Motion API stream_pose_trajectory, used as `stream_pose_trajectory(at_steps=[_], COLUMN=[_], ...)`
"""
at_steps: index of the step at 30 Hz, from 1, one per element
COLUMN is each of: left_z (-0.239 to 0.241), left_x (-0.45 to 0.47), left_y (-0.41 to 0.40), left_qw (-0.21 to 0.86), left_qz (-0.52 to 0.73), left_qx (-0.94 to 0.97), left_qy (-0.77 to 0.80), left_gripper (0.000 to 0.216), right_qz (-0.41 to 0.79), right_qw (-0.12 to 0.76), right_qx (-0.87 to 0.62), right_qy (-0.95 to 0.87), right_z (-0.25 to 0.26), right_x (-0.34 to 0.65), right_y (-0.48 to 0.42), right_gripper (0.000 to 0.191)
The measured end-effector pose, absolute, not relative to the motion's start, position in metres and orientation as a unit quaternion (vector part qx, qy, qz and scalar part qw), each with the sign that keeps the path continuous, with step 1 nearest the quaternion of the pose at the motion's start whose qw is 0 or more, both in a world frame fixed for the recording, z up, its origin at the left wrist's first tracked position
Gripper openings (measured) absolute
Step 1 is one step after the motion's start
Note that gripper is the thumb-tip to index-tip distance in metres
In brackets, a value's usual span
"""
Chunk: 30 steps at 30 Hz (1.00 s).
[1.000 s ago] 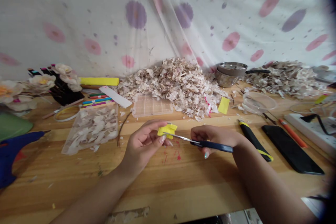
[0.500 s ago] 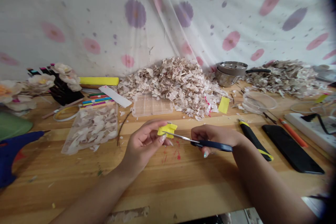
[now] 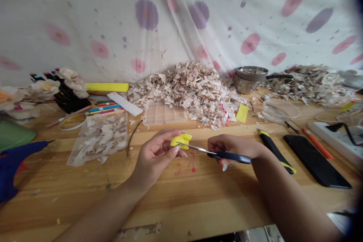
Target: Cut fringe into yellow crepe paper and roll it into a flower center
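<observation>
My left hand (image 3: 154, 155) pinches a small folded yellow paper piece (image 3: 181, 140) between thumb and fingers, just above the wooden table (image 3: 170, 200). My right hand (image 3: 234, 146) grips dark-blue-handled scissors (image 3: 218, 154), whose thin metal blades point left and meet the yellow paper's lower edge. Both hands hover over the table's middle, near some red marks on the wood.
A big heap of pale dried flakes (image 3: 190, 90) lies behind, with a clear compartment box (image 3: 164, 114) and a bag of flakes (image 3: 99, 138). A black phone (image 3: 316, 160), utility knife (image 3: 276, 151), metal pots (image 3: 251, 77) and glass dish (image 3: 280, 109) sit right; a blue glue gun (image 3: 17, 159) and paper flowers (image 3: 45, 89) left.
Almost nothing differs; the hands and scissors hold their place at the yellow paper, with only a slight shift of the view.
</observation>
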<state>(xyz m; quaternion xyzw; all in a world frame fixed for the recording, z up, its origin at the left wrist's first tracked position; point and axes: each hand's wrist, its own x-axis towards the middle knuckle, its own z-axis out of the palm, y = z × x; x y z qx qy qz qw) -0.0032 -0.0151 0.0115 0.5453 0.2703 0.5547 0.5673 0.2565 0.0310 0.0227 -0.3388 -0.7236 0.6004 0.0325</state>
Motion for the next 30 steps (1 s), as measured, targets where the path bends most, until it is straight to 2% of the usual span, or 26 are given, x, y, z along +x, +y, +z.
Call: stream_pose_trajectory(at_steps=[11, 22, 30], left_z=[0.0129, 0.0122, 0.0125], left_x=[-0.0026, -0.0032, -0.0018], left_y=[-0.0152, -0.0152, -0.0160], left_qw=[0.566, 0.570, 0.561], left_qz=[0.560, 0.561, 0.571], left_qx=[0.537, 0.527, 0.520], left_qy=[0.280, 0.288, 0.299], left_gripper=[0.027, 0.027, 0.026], right_qz=[0.607, 0.601, 0.547], right_qw=[0.035, 0.031, 0.052], right_qx=[-0.345, -0.349, -0.328], right_qy=[-0.715, -0.718, -0.768], right_z=[0.0233, 0.0206, 0.0242], right_x=[0.2557, 0.2560, 0.2505], right_y=[0.0305, 0.0311, 0.0312], right_gripper=[0.051, 0.048, 0.051])
